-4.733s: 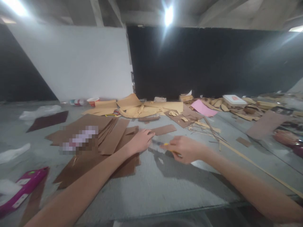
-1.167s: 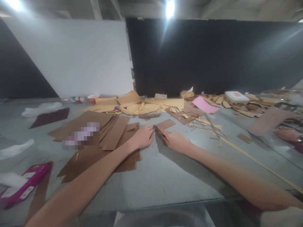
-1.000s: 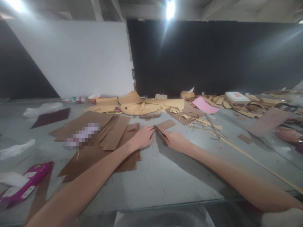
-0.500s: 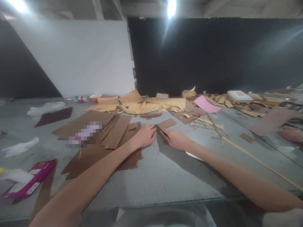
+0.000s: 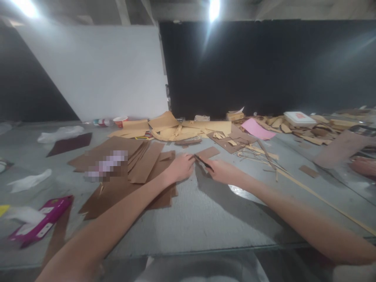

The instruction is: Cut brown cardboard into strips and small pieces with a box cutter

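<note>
My right hand is closed around a slim, dark, pointed tool; its exact kind is unclear. The tool slants up and left, and its tip meets the fingers of my left hand. Those fingers are curled low over the table, and anything pinched in them is hidden. Just left of them lies a spread of brown sheets, partly under my left forearm. A small brown piece rests flat beyond the tool. Something shiny and pale shows beneath my right wrist.
Yellowish offcuts cover the back of the grey table. A pink sheet, a white box and thin strips lie to the right. At left are a magenta packet, white tissue and a cup.
The hands stay in nearly the same place. My right hand and the tool have shifted slightly right, and more of the shiny pale thing shows under the wrist. The view moved slightly.
</note>
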The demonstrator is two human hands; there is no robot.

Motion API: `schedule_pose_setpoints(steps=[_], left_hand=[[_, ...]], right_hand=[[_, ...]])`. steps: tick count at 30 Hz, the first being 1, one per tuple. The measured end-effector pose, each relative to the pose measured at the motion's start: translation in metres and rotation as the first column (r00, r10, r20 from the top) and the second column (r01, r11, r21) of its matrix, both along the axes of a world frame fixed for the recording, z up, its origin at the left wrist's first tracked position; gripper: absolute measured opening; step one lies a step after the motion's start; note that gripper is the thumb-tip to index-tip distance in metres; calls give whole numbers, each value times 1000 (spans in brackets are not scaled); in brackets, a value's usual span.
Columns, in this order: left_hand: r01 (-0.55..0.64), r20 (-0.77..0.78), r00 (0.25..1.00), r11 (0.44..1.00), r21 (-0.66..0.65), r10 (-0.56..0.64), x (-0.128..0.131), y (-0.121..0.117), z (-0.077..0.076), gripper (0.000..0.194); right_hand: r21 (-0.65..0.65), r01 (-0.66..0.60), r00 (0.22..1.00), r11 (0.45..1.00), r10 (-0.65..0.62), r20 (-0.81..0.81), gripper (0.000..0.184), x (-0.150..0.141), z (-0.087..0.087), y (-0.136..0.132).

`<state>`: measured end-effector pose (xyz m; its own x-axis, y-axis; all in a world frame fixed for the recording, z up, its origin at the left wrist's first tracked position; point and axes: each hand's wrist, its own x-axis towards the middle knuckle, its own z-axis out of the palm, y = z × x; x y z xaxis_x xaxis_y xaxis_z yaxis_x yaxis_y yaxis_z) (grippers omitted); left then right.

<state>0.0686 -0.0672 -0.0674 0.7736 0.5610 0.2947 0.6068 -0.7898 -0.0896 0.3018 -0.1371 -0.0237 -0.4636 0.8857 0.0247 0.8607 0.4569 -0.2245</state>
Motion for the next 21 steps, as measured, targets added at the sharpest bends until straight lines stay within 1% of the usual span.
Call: schedule_pose_setpoints(steps=[5, 8, 16, 21], left_hand=[[-9, -23, 1000, 1000, 10, 10, 2, -2, 3, 26], [-14, -41, 999, 1000, 17, 14, 2, -2, 3, 28], [-32, -37, 999, 999, 34, 33, 1, -2, 0, 35], [-32, -40, 999, 999, 26, 33, 1, -3, 1, 33]], right_hand=[[3, -11, 999, 1000, 12, -42, 60, 5, 6, -7], [0, -41, 996, 999, 41, -77, 60, 8, 7, -10], [-27, -34, 996, 999, 31, -82, 65, 18, 0, -14], [-64, -10, 998, 998, 5, -69, 65, 22, 1, -18]])
